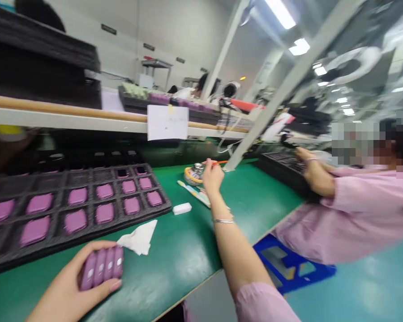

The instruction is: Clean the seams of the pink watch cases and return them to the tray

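My left hand (77, 281) is closed around several small purple rounded cases (104, 268), pressed together in a row, each with a pale spot on its edge. Farther up the bench, my right hand (213, 176) pinches a thin orange stick (220, 162); its working end is hidden. Just left of those fingers stands a small round dish (189, 179) with a yellow rim and a shiny metal piece on it. A slim white and blue stick like a toothbrush (192, 192) lies below the dish, partly behind my right hand. Near my left fingertips is a crumpled white tissue (141, 237).
A black foam tray (112, 226) holds purple cases (75, 221) in its compartments. A white block (182, 209) lies on the green bench (174, 268). A slanted post (255, 129) and a shelf (121, 120) stand behind. At right, a co-worker in pink (356, 214) reaches over another tray (285, 172).
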### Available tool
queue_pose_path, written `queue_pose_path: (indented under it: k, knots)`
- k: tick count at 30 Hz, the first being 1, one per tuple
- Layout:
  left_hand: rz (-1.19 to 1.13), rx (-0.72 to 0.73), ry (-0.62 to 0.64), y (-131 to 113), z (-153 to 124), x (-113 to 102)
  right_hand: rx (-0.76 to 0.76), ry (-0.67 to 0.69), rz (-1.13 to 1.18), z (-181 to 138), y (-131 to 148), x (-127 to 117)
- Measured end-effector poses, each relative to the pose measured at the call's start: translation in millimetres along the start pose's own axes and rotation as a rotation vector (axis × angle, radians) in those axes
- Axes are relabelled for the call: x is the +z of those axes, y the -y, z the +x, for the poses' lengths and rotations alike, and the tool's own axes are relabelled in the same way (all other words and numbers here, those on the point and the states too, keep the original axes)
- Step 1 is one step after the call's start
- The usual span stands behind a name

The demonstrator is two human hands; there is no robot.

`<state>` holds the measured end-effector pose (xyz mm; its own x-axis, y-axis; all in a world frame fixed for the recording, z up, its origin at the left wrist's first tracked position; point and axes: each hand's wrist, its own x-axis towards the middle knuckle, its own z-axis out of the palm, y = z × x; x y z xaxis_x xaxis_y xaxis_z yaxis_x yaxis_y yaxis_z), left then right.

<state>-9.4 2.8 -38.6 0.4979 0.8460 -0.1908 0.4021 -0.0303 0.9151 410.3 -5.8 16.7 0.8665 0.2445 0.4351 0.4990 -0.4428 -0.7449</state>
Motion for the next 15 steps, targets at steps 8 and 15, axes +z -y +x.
queue_pose_path:
  k: [8, 15]
  knots:
    - [-0.233, -0.093, 0.175, -39.2, -9.1, -11.8, 0.109, 0.009, -0.163, -2.9, -15.0, 9.5]
    - [-0.239, -0.105, 0.197, -41.3, -12.9, -12.5, -0.126, -0.103, -0.17, 9.7, -42.1, 29.0]
